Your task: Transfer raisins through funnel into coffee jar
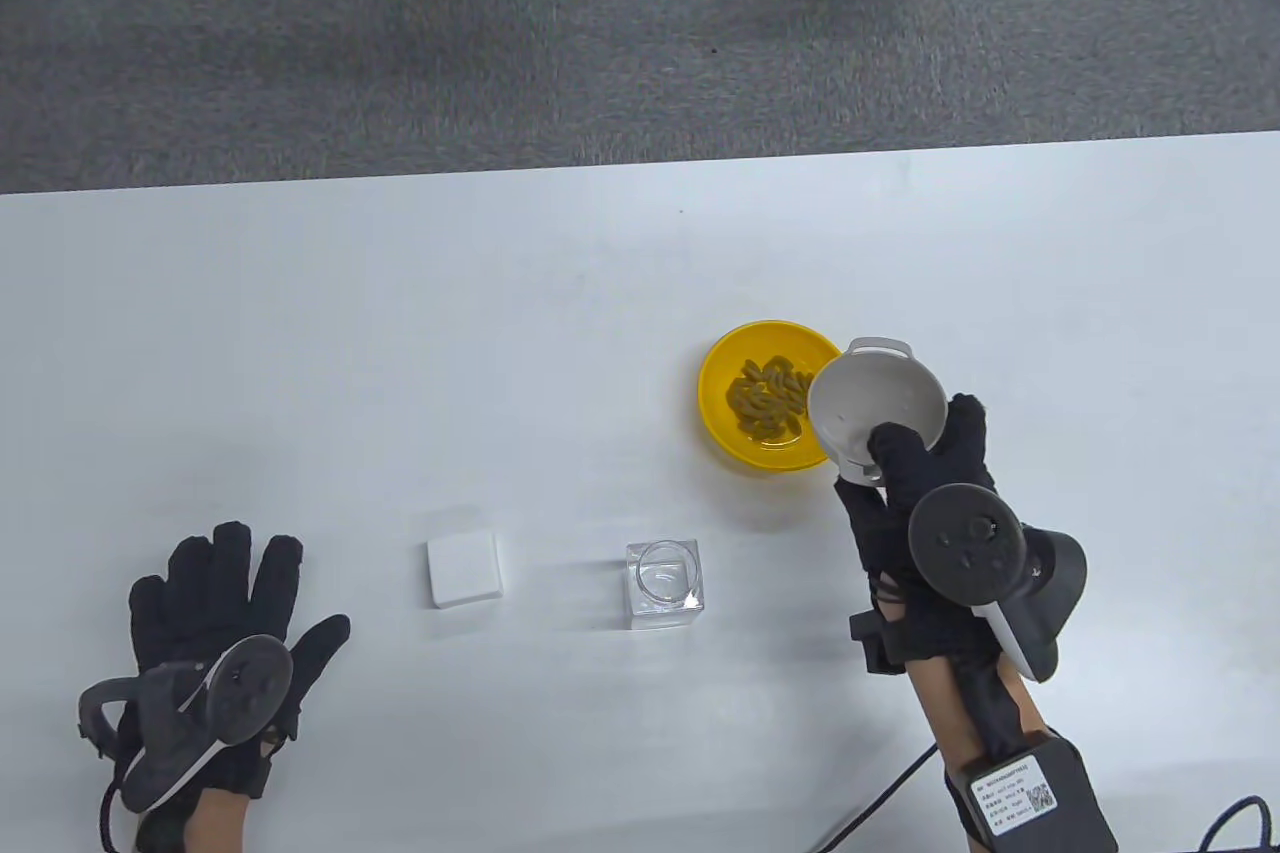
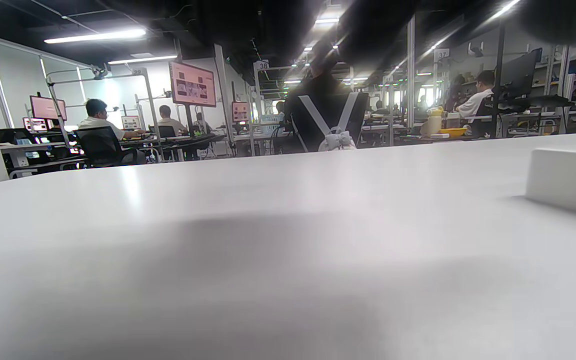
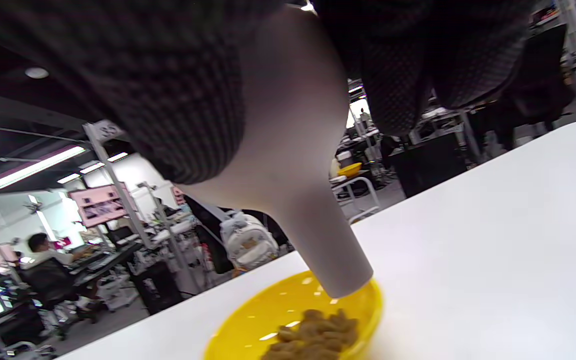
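Observation:
My right hand [image 1: 915, 458] grips a grey funnel [image 1: 875, 403] by its rim and holds it in the air over the right edge of a yellow bowl [image 1: 722, 383] of raisins [image 1: 768, 391]. In the right wrist view the funnel's spout [image 3: 325, 240] hangs just above the bowl's rim [image 3: 248, 325], over the raisins [image 3: 313, 335]. A clear square glass jar [image 1: 663, 583] stands open and empty at the table's front middle. Its white lid [image 1: 464, 570] lies to its left. My left hand [image 1: 225, 608] rests flat and spread on the table at the front left, holding nothing.
The white lid also shows in the left wrist view [image 2: 568, 180] at the right edge. The white table [image 1: 400, 343] ends at a far edge with grey carpet behind it. A black cable [image 1: 880, 793] trails from my right wrist.

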Motion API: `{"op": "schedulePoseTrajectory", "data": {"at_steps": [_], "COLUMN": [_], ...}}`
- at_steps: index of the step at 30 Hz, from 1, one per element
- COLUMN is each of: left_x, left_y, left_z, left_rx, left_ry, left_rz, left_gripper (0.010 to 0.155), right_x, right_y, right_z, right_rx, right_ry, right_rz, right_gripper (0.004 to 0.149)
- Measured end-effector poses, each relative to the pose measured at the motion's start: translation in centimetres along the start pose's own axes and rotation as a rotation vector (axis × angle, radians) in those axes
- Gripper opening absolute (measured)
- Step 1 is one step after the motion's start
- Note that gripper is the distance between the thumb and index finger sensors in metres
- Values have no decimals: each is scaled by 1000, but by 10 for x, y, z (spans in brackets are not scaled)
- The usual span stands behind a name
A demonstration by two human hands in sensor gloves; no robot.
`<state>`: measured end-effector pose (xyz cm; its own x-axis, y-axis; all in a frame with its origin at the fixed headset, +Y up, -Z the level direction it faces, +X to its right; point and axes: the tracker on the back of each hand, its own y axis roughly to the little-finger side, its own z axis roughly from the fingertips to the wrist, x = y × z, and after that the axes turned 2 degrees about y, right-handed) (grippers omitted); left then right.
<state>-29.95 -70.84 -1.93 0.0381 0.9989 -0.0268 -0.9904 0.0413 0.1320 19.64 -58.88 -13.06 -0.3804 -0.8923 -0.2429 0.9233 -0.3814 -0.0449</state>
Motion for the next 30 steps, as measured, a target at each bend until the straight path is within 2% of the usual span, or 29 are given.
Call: {"op": "schedulePoseTrajectory", "data": {"at_steps": [8, 14, 21, 30], "left_x": [-1, -5, -6, -7], "left_y": [1, 2, -1, 0], "left_z": [1, 0, 0, 2], "left_rx": [7, 18, 13, 9], "left_ry": [3, 24, 31, 33], "left_rz": [0, -7, -14, -2], "left_gripper": [84, 84, 84, 84], "right_x": [-1, -6, -4, -5], "right_y": [-31, -40, -39, -36], "right_z": [36, 59, 69, 66], "right_rx": [-169, -289, -346, -393], "right_ry": [39, 71, 10, -72], "right_rz": [-178, -223, -300, -425], "right_gripper": [51, 52, 53, 53]}}
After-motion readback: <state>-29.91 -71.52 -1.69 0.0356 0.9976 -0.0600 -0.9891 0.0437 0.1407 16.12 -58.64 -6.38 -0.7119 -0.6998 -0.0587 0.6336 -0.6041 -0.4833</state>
